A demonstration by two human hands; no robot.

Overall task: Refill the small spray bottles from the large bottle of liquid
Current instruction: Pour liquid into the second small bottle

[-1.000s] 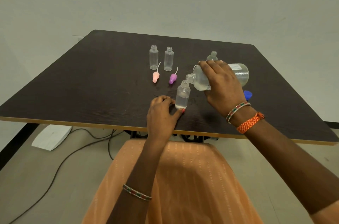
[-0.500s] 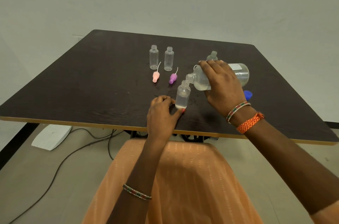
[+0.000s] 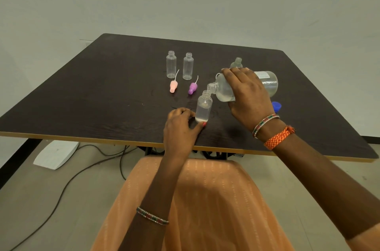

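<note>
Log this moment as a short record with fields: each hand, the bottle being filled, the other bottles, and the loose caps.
right hand: grips the large clear plastic bottle, tipped with its mouth over the small bottle's neck
left hand: steadies the base of the small clear bottle being filled
fill state: small bottle upright on the dark wooden table, partly full
waiting bottles: two tall clear uncapped bottles, upright; one more small bottle behind the right hand
loose caps: pink nozzle cap, purple nozzle cap, blue cap
</note>
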